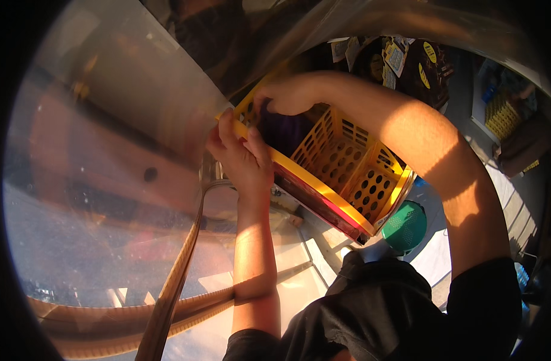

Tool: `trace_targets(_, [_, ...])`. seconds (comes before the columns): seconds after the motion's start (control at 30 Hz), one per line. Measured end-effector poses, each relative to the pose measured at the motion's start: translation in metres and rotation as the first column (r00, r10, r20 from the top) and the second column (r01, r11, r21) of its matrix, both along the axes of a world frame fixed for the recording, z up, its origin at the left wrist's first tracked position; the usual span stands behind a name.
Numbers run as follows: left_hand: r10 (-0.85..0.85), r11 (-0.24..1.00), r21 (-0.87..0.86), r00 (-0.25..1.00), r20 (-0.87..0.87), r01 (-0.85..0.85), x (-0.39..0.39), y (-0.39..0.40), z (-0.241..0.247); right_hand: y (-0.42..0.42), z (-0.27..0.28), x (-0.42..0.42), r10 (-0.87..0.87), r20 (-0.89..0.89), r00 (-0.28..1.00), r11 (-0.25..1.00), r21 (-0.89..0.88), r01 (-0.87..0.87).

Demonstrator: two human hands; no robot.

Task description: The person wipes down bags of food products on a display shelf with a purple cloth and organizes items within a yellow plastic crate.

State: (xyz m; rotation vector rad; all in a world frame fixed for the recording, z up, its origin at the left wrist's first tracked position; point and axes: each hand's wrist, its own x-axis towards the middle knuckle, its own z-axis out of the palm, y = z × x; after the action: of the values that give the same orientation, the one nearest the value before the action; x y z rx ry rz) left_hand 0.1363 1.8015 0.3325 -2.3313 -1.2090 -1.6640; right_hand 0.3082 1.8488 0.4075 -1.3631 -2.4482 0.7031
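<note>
A yellow plastic basket (323, 180) with slotted walls and round holes in its floor is tilted before me. Dividers split it into compartments, and the nearer ones hold nothing that I can see. My left hand (246, 155) has its fingers over the long rim on the left side. Beneath that rim runs a red and dark panel (307, 201). Reaching across from the right, my right hand (291, 97) is at the far compartment. Its bent fingers are beside a dark purple item (282, 128), perhaps cloth or a packet. Whether they hold it is hidden.
Clear, reflective sheeting (122, 180) covers the left side, crossed by a brownish strip (180, 280). Dark packages with yellow labels (424, 67) are beyond my right arm. A green perforated stool seat (404, 228) is below the basket. Yellow crates (502, 113) stand farther right.
</note>
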Motion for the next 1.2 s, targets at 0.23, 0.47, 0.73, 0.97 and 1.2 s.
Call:
trace_targets(0.23, [0.022, 0.999, -0.032, 1.000, 0.016, -0.022, -0.004, -0.006, 0.002, -0.027, -0.001, 0.007, -0.227, 0.109, 0.968, 0.788, 0.604, 0.117])
trace_targets(0.47, [0.021, 0.999, -0.030, 1.000, 0.015, -0.020, -0.003, -0.006, 0.001, 0.005, -0.039, -0.003, -0.208, 0.645, 0.736, 0.952, 0.306, 0.001])
trace_targets(0.73, [0.011, 0.998, -0.062, 1.000, 0.008, -0.011, -0.001, -0.009, 0.010, 0.028, -0.058, -0.022, -0.027, 0.822, 0.569, 0.990, 0.100, -0.097])
trace_targets(0.97, [0.032, 0.999, -0.037, 0.999, -0.023, -0.033, -0.007, -0.004, 0.009, 0.024, -0.020, -0.032, 0.205, 0.906, 0.369, 0.968, -0.132, -0.213])
trace_targets(1.2, [0.033, 0.999, -0.013, 0.999, -0.025, -0.034, -0.003, -0.003, 0.007, 0.036, -0.048, -0.034, 0.193, 0.747, 0.637, 0.973, -0.227, -0.029])
